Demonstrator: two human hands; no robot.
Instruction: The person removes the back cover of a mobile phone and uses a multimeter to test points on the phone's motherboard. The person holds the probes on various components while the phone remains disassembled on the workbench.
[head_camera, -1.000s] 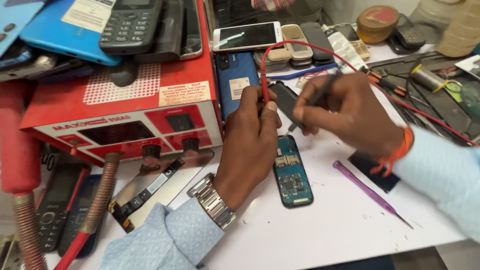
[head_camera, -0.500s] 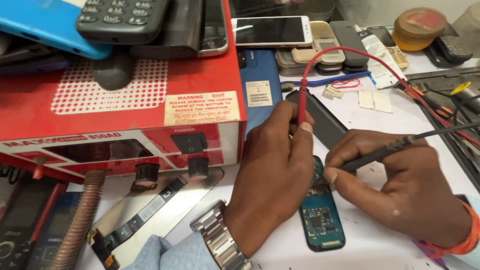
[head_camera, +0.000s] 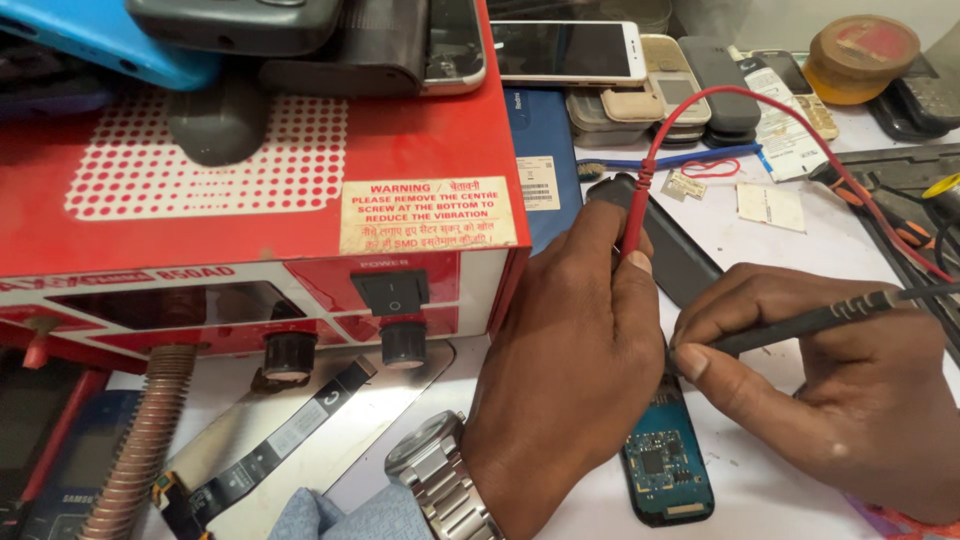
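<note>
Low in the middle of the frame, the left hand (head_camera: 570, 370) pinches a red probe (head_camera: 634, 215) between thumb and forefinger, its tip pointing down toward a small circuit board (head_camera: 665, 465) that lies on the white desk (head_camera: 780, 500) at the bottom centre. The right hand (head_camera: 830, 385), at the lower right, is closed round a black probe (head_camera: 800, 322) held like a pen, its tip hidden behind the left hand just above the board. Both tips seem to meet the board's upper end, though the contact points cannot be seen.

To do this probing well, it looks wise to rest the heels of both hands on the desk so the tips stay steady, press lightly, and keep the two metal tips apart so they do not bridge neighbouring pads. The red lead (head_camera: 790, 110) arcs up toward the upper right, and keeping it slack would stop it tugging the probe off its spot.

A red box-shaped machine (head_camera: 250, 200) with two black knobs (head_camera: 345, 348) fills the left half of the frame, and several phones (head_camera: 570, 50) lie across the top. A metal wristwatch (head_camera: 440, 480) sits on the left wrist.
</note>
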